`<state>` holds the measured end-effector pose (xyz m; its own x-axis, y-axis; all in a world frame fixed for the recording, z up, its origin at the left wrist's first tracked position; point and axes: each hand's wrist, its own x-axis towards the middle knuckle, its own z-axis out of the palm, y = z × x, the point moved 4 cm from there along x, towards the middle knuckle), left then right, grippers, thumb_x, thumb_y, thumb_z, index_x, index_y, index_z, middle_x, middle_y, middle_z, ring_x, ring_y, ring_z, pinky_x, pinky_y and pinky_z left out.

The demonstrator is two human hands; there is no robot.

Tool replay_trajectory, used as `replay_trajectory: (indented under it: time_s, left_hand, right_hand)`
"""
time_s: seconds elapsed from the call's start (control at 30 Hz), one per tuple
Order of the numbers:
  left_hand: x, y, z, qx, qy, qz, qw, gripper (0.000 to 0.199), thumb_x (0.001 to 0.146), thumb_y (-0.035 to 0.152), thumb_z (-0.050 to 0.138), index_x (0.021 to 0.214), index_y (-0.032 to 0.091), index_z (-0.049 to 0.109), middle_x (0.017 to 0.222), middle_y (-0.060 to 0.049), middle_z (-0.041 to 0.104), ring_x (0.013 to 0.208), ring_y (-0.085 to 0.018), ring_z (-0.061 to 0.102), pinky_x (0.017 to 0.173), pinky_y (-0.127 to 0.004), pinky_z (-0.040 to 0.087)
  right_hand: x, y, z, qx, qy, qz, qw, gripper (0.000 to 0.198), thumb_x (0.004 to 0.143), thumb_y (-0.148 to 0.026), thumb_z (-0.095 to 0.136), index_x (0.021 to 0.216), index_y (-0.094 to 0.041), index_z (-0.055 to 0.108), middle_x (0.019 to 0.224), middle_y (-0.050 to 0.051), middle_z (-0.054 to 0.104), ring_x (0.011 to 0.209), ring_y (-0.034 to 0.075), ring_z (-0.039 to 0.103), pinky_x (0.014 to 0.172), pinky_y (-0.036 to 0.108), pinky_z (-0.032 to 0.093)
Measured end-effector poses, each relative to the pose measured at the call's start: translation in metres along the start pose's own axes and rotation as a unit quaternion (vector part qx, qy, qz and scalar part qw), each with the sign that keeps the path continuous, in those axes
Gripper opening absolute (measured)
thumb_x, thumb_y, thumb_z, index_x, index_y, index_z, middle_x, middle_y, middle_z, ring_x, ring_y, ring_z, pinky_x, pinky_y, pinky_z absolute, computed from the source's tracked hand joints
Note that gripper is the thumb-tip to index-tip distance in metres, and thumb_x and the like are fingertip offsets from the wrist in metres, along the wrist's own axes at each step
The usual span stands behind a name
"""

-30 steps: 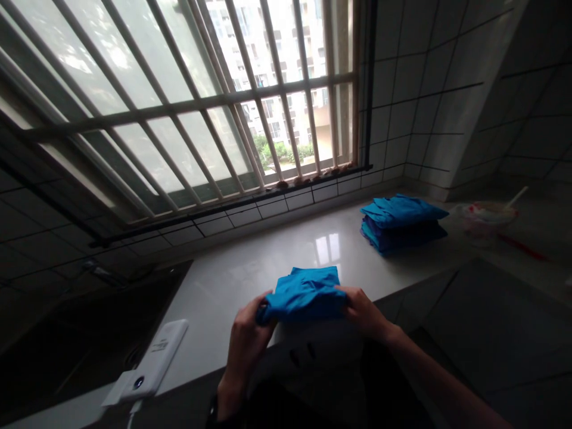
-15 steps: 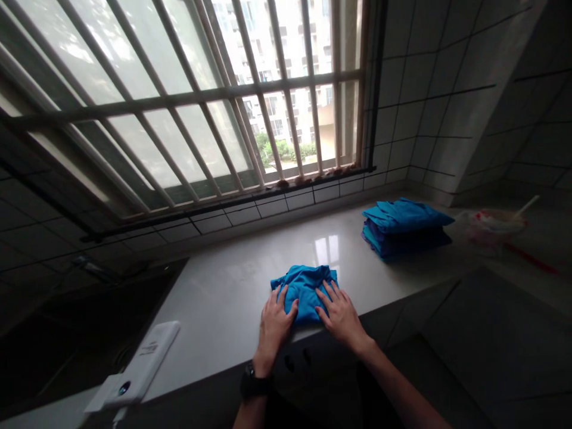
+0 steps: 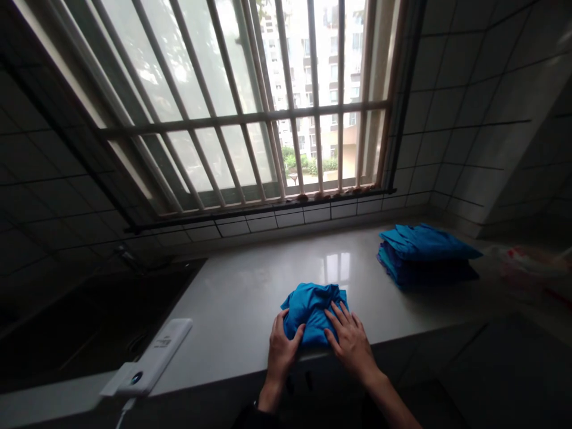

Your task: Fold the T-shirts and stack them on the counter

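A folded blue garment (image 3: 313, 313), bunched and wrinkled on top, lies near the front edge of the light countertop (image 3: 236, 304); its exact kind does not show. My left hand (image 3: 283, 345) grips its left side, thumb toward the middle and fingers curled round the edge, partly hidden by the cloth. On the right part of the cloth my right hand (image 3: 351, 339) rests flat with its fingers spread. Farther right on the counter sits a stack of folded blue garments (image 3: 424, 253), bright blue on top and darker below.
To the left is a dark sink (image 3: 89, 322) with a faucet (image 3: 127, 256) behind it. A white device (image 3: 156, 354) with a cable lies at the counter's front left. A blurred plastic bag (image 3: 527, 265) stands at the far right. The barred window (image 3: 250, 119) rises behind.
The left side of the garment has bulged up, and my left hand has curled round its edge from lying flat. My right hand stays on the cloth. The camera view has shifted.
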<state>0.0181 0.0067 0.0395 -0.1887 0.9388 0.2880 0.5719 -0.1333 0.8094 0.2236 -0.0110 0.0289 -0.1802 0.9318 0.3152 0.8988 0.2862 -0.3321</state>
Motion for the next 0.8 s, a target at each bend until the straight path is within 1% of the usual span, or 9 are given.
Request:
replay_trajectory:
  time_s: [0.17, 0.33, 0.47, 0.53, 0.63, 0.7, 0.77, 0.8]
  left_hand:
    - [0.003, 0.000, -0.001, 0.000, -0.005, -0.001, 1.000, 0.049, 0.079, 0.052, 0.065, 0.116, 0.021, 0.059, 0.117, -0.012, 0.070, 0.113, -0.032, 0.067, 0.100, -0.051, 0.052]
    - [0.005, 0.005, -0.003, 0.015, -0.005, -0.001, 1.000, 0.046, 0.080, 0.049, 0.065, 0.116, 0.020, 0.059, 0.114, -0.012, 0.070, 0.111, -0.031, 0.067, 0.099, -0.049, 0.052]
    - [-0.001, 0.004, -0.001, 0.034, 0.000, 0.009, 0.999, 0.044, 0.084, 0.048, 0.063, 0.117, 0.021, 0.058, 0.115, -0.011, 0.069, 0.113, -0.030, 0.066, 0.100, -0.048, 0.052]
    - [-0.004, 0.006, 0.001, 0.042, 0.011, 0.023, 0.999, 0.041, 0.086, 0.046, 0.061, 0.118, 0.020, 0.058, 0.115, -0.011, 0.068, 0.114, -0.029, 0.066, 0.101, -0.047, 0.052]
    - [-0.001, 0.010, 0.001, 0.069, 0.010, 0.054, 0.996, 0.034, 0.090, 0.039, 0.057, 0.118, 0.020, 0.058, 0.112, -0.011, 0.067, 0.111, -0.027, 0.066, 0.100, -0.046, 0.052]
    - [0.011, 0.010, -0.008, 0.100, 0.013, 0.071, 0.992, 0.029, 0.091, 0.031, 0.055, 0.119, 0.021, 0.058, 0.111, -0.010, 0.067, 0.108, -0.026, 0.066, 0.100, -0.045, 0.053]
    - [0.031, 0.006, -0.027, 0.145, 0.029, 0.070, 0.987, 0.028, 0.090, 0.024, 0.053, 0.118, 0.023, 0.059, 0.109, -0.010, 0.067, 0.106, -0.026, 0.067, 0.100, -0.044, 0.053]
    - [0.043, 0.002, -0.040, 0.172, 0.042, 0.059, 0.982, 0.029, 0.090, 0.021, 0.053, 0.118, 0.022, 0.059, 0.108, -0.011, 0.067, 0.105, -0.027, 0.067, 0.099, -0.044, 0.053]
  right_hand:
    - [0.002, -0.001, -0.001, -0.005, -0.001, -0.001, 1.000, 0.048, 0.101, -0.040, 0.041, 0.148, -0.030, 0.050, 0.159, 0.005, 0.042, 0.149, 0.027, 0.034, 0.115, 0.051, 0.038]
    - [0.002, -0.002, -0.002, 0.004, 0.008, 0.009, 1.000, 0.047, 0.101, -0.038, 0.042, 0.146, -0.030, 0.052, 0.159, 0.006, 0.043, 0.149, 0.028, 0.034, 0.115, 0.053, 0.036]
    - [0.000, -0.002, -0.002, 0.017, 0.003, 0.006, 1.000, 0.047, 0.101, -0.039, 0.041, 0.146, -0.029, 0.052, 0.158, 0.006, 0.043, 0.149, 0.029, 0.033, 0.116, 0.054, 0.034]
    - [-0.001, -0.003, -0.005, 0.022, 0.013, 0.007, 1.000, 0.050, 0.102, -0.041, 0.041, 0.149, -0.028, 0.048, 0.161, 0.006, 0.040, 0.151, 0.028, 0.029, 0.117, 0.054, 0.033]
    - [-0.003, -0.002, -0.008, 0.032, 0.046, 0.037, 0.998, 0.056, 0.103, -0.045, 0.037, 0.156, -0.026, 0.037, 0.165, 0.007, 0.029, 0.154, 0.027, 0.022, 0.119, 0.052, 0.031]
    - [-0.004, -0.002, -0.008, 0.033, 0.052, 0.049, 0.997, 0.059, 0.103, -0.046, 0.035, 0.157, -0.024, 0.034, 0.167, 0.009, 0.025, 0.154, 0.027, 0.020, 0.119, 0.050, 0.032]
    - [-0.005, -0.003, -0.007, 0.024, 0.046, 0.038, 0.998, 0.059, 0.103, -0.046, 0.036, 0.157, -0.023, 0.035, 0.166, 0.009, 0.026, 0.154, 0.027, 0.020, 0.119, 0.050, 0.030]
    - [-0.005, -0.003, -0.006, 0.016, 0.042, 0.030, 0.999, 0.058, 0.102, -0.046, 0.037, 0.156, -0.023, 0.036, 0.166, 0.010, 0.027, 0.154, 0.027, 0.020, 0.119, 0.051, 0.029]
